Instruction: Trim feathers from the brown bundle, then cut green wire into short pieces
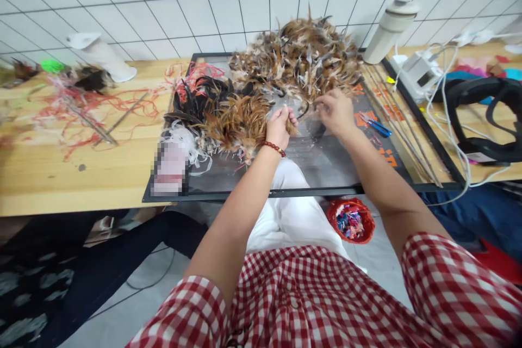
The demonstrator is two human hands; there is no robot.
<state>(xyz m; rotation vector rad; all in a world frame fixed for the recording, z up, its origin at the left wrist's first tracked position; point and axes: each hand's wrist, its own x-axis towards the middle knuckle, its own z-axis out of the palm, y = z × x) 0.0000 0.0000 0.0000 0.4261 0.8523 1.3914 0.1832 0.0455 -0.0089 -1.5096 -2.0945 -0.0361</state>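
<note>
Left hand (pixel 279 126) is closed around a small tuft of brown feathers (pixel 292 129), right hand (pixel 337 112) has bent fingers near the large mottled feather pile (pixel 297 57), any grip unclear, and the pile lies toward the far side of the black-framed board (pixel 326 166) on the wooden table (pixel 41 174)

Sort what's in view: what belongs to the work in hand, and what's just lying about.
Seemingly in the work:
- left hand, closed on a feather tuft
- right hand, beside the mottled feather pile
- tan feather bundles
- black feathers

Apparently just lying about:
- white lidded bottle
- black headset
- red basket of scraps
</note>
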